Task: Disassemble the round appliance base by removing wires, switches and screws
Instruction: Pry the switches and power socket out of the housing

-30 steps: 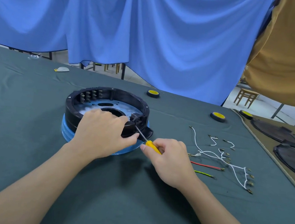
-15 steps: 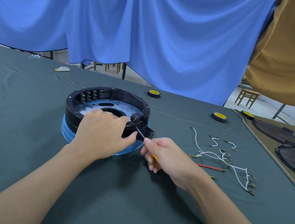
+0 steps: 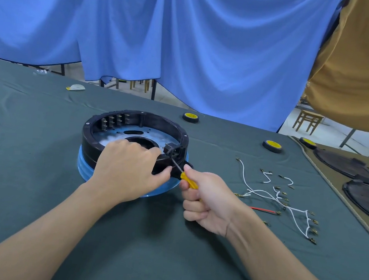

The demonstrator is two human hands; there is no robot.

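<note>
From the head view, much of the near rim of the round appliance base point(image 3: 180, 129) was covered by the left hand point(image 3: 129, 168), whose fingertips dropped out of sight inside the black ring. The screwdriver point(image 3: 189, 180) showed only a short piece of yellow handle and a thin shaft; the rest lay buried in the right hand point(image 3: 206, 200). Its tip met a small black switch block point(image 3: 171, 150) on the ring's right inner edge, though the exact point of contact was too small to make out. The left hand gripped the base, fingers curled over the rim and thumb pressed on the outer wall just beside the shaft. The right hand was closed in a fist round the handle, thumb laid along its top. The base sat on a blue disc point(image 3: 84, 166) in the middle of the green-covered table point(image 3: 29, 145). To the right lay loose white wires point(image 3: 262, 192) and a red wire point(image 3: 263, 209), the latter partly hidden by the right wrist. Further back were yellow-topped tape rolls point(image 3: 190, 117), and two dark round plates point(image 3: 346, 164) at the right edge, the nearer one cut off by the frame.
</note>
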